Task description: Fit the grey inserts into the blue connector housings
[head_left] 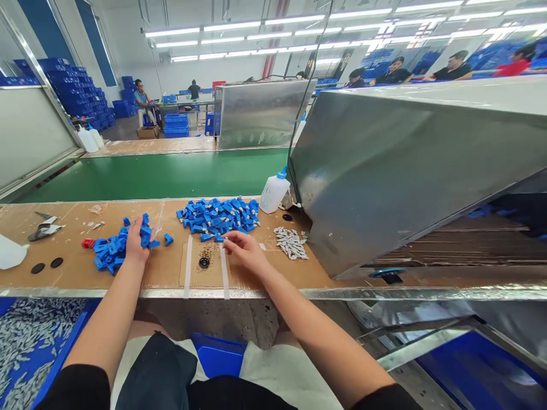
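My left hand (135, 242) is closed around a few small blue plastic parts (146, 230), beside a loose heap of the same parts (109, 250). One blue part (168, 239) lies just to its right. My right hand (244, 249) has thumb and forefinger pinched together at the front edge of a larger pile of blue parts (217, 216); what the fingertips hold, if anything, is too small to make out. Between the hands, two white tape strips (188, 267) flank a small black round piece (204, 262) and a scatter of brown specks (208, 249).
Grey-white small pieces (291, 243) lie at right, near a white squeeze bottle (274, 191) and a large metal housing (384, 171). A red part (88, 243), black discs (57, 262) and scissors (43, 229) lie left. Behind runs a green conveyor belt (179, 173). People sit farther back.
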Motion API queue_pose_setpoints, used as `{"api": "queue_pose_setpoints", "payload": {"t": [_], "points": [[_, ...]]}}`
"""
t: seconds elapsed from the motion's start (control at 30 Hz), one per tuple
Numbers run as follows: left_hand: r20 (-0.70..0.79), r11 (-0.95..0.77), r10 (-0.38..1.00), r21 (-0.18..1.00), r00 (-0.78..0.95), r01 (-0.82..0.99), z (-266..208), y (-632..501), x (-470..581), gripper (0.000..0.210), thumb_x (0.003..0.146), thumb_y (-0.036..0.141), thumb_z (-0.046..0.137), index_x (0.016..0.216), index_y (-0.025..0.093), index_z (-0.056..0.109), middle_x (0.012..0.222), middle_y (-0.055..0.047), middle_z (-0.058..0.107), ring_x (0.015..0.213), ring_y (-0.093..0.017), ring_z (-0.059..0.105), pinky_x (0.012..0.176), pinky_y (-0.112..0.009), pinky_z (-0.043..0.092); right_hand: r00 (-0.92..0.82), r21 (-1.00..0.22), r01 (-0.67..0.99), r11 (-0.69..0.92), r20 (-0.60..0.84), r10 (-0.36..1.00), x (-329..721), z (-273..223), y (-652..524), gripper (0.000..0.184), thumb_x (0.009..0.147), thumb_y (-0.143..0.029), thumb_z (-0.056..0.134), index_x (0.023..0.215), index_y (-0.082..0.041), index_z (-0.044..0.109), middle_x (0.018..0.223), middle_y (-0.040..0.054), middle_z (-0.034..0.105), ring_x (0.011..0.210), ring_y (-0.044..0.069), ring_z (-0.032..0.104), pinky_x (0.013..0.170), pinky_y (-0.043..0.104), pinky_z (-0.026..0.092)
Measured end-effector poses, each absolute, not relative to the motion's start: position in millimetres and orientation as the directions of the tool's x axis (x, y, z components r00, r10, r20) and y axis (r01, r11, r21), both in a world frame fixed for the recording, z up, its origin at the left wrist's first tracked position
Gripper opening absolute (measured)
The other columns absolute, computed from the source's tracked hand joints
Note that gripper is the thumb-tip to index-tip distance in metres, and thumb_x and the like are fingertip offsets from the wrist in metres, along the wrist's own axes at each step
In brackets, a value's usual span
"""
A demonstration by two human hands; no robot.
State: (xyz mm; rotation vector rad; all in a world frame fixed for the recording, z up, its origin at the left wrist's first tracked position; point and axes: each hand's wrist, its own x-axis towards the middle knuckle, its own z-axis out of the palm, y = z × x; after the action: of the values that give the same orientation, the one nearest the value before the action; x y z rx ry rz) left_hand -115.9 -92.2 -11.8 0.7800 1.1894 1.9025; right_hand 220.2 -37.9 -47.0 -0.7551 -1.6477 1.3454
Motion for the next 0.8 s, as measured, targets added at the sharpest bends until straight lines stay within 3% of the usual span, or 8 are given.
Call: {"api": "queue_pose_setpoints", "payload": {"t": [0.07,0.2,0.3,0.47,0.6,0.7,0.8], "points": [[0.016,-0.322,0.865,0.784,-0.501,-0.531,-7,-81,-126,0.038,0.084,0.056,0.066,0.085,0.020,0.053,0.076,0.000,0.057,0.063,-0.011,0.056,0.041,-0.016,0.027,-0.477,-0.970,-0.114,0.217,0.245,0.844,200,-51,-31,0.040,0.083,-0.055,0.072,0.101,-0.019,0.067,0.074,0.0002,0.066,0.061,0.015,0.061,0.064,0.031,0.054],[-0.017,-0.444,0.799,0.657,-0.601,-0.609,-9,-65,-144,0.039,0.092,0.058,0.048,0.082,0.021,0.048,0.080,-0.003,0.062,0.069,-0.012,0.062,0.046,-0.015,0.032,-0.492,-0.975,-0.104,0.198,0.224,0.841,192,-66,-25,0.040,0.084,-0.055,0.072,0.102,-0.019,0.068,0.079,0.0011,0.068,0.062,0.014,0.061,0.062,0.030,0.053],[-0.006,-0.491,0.758,0.653,-0.652,-0.576,-11,-55,-147,0.034,0.093,0.054,0.046,0.084,0.021,0.049,0.082,-0.004,0.066,0.068,-0.010,0.062,0.047,-0.015,0.032,-0.481,-0.975,-0.090,0.204,0.222,0.848,199,-73,-25,0.039,0.085,-0.054,0.072,0.104,-0.020,0.068,0.080,0.0012,0.068,0.062,0.014,0.062,0.063,0.030,0.054],[-0.004,-0.468,0.821,0.569,-0.571,-0.676,-3,-40,-137,0.021,0.095,0.039,0.048,0.088,0.020,0.054,0.079,-0.001,0.067,0.046,-0.004,0.044,0.040,-0.015,0.025,-0.512,-0.978,-0.053,0.202,0.201,0.835,200,-71,-26,0.040,0.087,-0.055,0.070,0.108,-0.021,0.069,0.083,0.0029,0.071,0.064,0.015,0.063,0.063,0.031,0.056],[0.031,-0.408,0.878,0.572,-0.478,-0.712,0,-31,-120,0.028,0.096,0.044,0.055,0.084,0.019,0.052,0.071,0.003,0.060,0.044,-0.002,0.042,0.036,-0.014,0.023,-0.550,-0.984,-0.078,0.163,0.179,0.816,199,-70,-27,0.041,0.089,-0.057,0.067,0.112,-0.023,0.070,0.098,0.0066,0.076,0.074,0.018,0.069,0.072,0.035,0.060],[0.053,-0.354,0.914,0.586,-0.401,-0.729,-3,-28,-103,0.032,0.094,0.046,0.062,0.081,0.019,0.051,0.069,0.005,0.056,0.043,-0.002,0.042,0.034,-0.014,0.022,-0.559,-0.951,-0.041,0.306,0.276,0.782,202,-69,-26,0.034,0.091,-0.054,0.067,0.103,-0.022,0.073,0.105,0.0079,0.074,0.091,0.021,0.070,0.082,0.037,0.058],[0.074,-0.294,0.945,0.622,-0.320,-0.725,-7,-29,-86,0.028,0.094,0.046,0.064,0.088,0.019,0.057,0.080,0.002,0.066,0.043,-0.002,0.042,0.033,-0.016,0.022,-0.580,-0.884,0.054,0.463,0.350,0.736,204,-70,-28,0.031,0.093,-0.051,0.066,0.100,-0.022,0.075,0.100,0.0075,0.072,0.095,0.021,0.067,0.088,0.037,0.055]]}}
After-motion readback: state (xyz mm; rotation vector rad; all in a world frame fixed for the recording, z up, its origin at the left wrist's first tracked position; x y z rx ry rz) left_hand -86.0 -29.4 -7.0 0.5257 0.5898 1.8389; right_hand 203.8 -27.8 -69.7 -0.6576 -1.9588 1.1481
